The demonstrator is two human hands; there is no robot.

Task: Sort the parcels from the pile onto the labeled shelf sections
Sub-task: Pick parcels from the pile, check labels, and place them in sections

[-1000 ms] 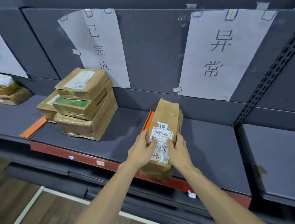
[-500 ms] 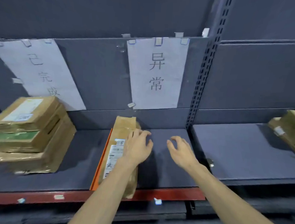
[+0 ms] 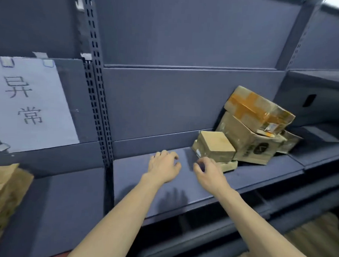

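Note:
A pile of brown cardboard parcels sits on the grey shelf at the right. A small square box lies at its front, a large box behind it, and a box crossed with orange tape on top. My left hand and my right hand hover over the shelf just left of the pile, fingers loosely curled, holding nothing. The right hand is nearest the small box, a flat parcel under it. The parcel set down earlier lies at the far left under a white paper label.
A perforated shelf upright divides the labeled section from the pile's section. More grey shelving runs on to the right. Wooden floor shows at the bottom right below the shelves.
Both hands let go of the long parcel, left on the labeled section. My view and both hands swung right, toward the pile of parcels.

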